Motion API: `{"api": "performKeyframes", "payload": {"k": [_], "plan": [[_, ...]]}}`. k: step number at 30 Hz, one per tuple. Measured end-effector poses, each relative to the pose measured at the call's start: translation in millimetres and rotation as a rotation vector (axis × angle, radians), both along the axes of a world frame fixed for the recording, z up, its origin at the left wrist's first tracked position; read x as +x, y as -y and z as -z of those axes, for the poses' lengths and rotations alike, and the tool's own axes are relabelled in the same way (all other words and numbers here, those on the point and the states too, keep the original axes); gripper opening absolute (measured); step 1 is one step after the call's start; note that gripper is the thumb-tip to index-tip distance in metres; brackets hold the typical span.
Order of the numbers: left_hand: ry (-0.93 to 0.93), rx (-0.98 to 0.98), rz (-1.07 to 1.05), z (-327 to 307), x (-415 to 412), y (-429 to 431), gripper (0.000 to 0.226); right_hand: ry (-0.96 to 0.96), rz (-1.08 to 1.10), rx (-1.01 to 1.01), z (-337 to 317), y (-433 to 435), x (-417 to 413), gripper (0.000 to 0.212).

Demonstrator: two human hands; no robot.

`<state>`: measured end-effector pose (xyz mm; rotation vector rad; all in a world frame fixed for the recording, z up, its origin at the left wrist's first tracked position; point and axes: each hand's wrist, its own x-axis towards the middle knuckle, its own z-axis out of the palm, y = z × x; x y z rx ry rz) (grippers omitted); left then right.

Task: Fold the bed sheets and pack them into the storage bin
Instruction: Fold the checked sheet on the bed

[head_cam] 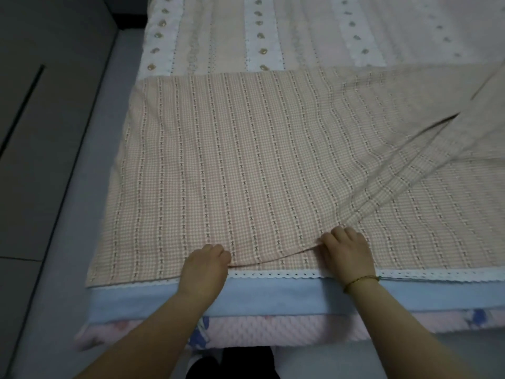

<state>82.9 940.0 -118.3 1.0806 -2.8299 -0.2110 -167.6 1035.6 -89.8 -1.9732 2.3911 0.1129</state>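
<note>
Head view looks down on a checked sheet (246, 160), pink and white with woven vertical stripes, lying spread over the near part of a bed. Its near hem carries a white lace trim (273, 274) that runs along the bed's near edge.

The left hand (203, 266) sits at that hem with its fingers curled, pinching the cloth's upper layer. The right hand (347, 253), a thin cord bracelet (360, 280) at its wrist, is just to the right with fingers curled round a raised fold of the same layer. A loose edge of cloth sags between the two hands. From the right hand a long diagonal ridge of lifted cloth rises toward the far right, where the sheet bunches and overlaps itself.

Under the sheet a pale blue layer (273, 294) shows as a band, and below that a pink quilted pad (273, 328) with blue flowers. Beyond the sheet lies a striped bedcover (314, 36) with lace bands and small hearts (flat and smooth). The sheet's left edge stops just short of the bed's left side, beside a grey surround (68, 214) and a grey cabinet front (41, 77). Something dark (235, 362) lies on the floor between the forearms, too dim to identify.
</note>
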Motion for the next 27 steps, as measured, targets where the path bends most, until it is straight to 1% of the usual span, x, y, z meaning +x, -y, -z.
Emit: {"api": "performKeyframes", "payload": {"k": [1, 2, 3, 4, 6, 8, 9, 10, 13, 15, 18, 19, 20, 21, 22, 23, 24, 25, 26, 27], "plan": [[-0.027, -0.015, 0.005, -1.8, -2.6, -0.4, 0.025, -0.031, 0.009, -0.020, -0.3, 2.1, -1.9, 0.016], [-0.058, -0.019, 0.015, -1.5, -5.6, -1.2, 0.011, -0.065, 0.008, -0.014, -2.2, 4.5, -4.7, 0.019], [-0.073, -0.009, 0.016, -1.8, -10.9, -3.2, 0.013, -0.099, -0.007, 0.013, -3.8, 4.6, -9.2, 0.025], [-0.091, -0.014, 0.026, -0.1, -16.1, -6.0, 0.024, -0.121, -0.019, 0.058, -6.5, 5.6, -13.5, 0.032], [-0.120, -0.027, 0.013, -0.7, -30.9, -12.0, 0.030, -0.138, -0.010, 0.232, -15.0, 9.9, -28.9, 0.038], [-0.134, -0.027, 0.033, -3.1, -52.3, -17.2, 0.026, -0.124, 0.013, 0.373, -21.1, 13.9, -55.7, 0.040], [-0.144, -0.021, 0.037, -4.5, -66.3, -19.4, 0.020, -0.147, 0.017, 0.414, -23.6, 16.7, -70.9, 0.041], [-0.159, -0.013, 0.027, -6.1, -79.8, -21.8, 0.013, -0.156, 0.001, 0.423, -25.1, 19.4, -85.6, 0.042], [-0.162, 0.031, -0.010, -11.4, -126.2, -29.8, 0.016, -0.155, -0.007, 0.460, -26.4, 26.4, -138.2, 0.042], [-0.158, 0.018, -0.078, -12.9, -157.3, -35.7, 0.005, -0.185, -0.055, 0.482, -33.4, 33.2, -178.2, 0.043], [-0.143, 0.007, -0.174, -9.2, -189.4, -40.0, 0.021, -0.226, -0.129, 0.531, -40.1, 35.7, -239.0, 0.045], [-0.124, -0.007, -0.213, -9.1, -195.8, -42.7, 0.018, -0.232, -0.167, 0.528, -41.6, 36.4, -253.9, 0.042], [-0.118, -0.014, -0.244, -9.1, -197.4, -46.4, 0.011, -0.207, -0.198, 0.481, -41.4, 35.6, -263.8, 0.038], [-0.128, -0.010, -0.279, -9.8, -197.3, -51.0, 0.008, -0.179, -0.251, 0.388, -41.9, 34.2, -269.1, 0.034], [-0.145, -0.002, -0.306, -11.6, -197.3, -56.0, 0.011, -0.169, -0.324, 0.235, -42.3, 32.7, -273.1, 0.030], [-0.172, 0.008, -0.330, -15.8, -197.3, -62.3, 0.019, -0.087, -0.337, 0.049, -41.0, 28.1, -278.7, 0.028], [-0.202, -0.001, -0.344, -20.9, -196.2, -68.3, 0.026, 0.038, -0.306, -0.119, -42.0, 19.6, -281.5, 0.023], [-0.230, -0.026, -0.344, -25.6, -194.7, -72.1, 0.030, 0.128, -0.264, -0.253, -46.8, 9.9, -280.4, 0.011], [-0.249, -0.054, -0.350, -31.6, -193.3, -75.3, 0.032, 0.170, -0.227, -0.355, -51.1, -1.3, -279.5, 0.015], [-0.272, -0.084, -0.351, -36.8, -191.3, -76.5, 0.032, 0.183, -0.202, -0.409, -54.2, -14.7, -278.8, 0.027]]}}
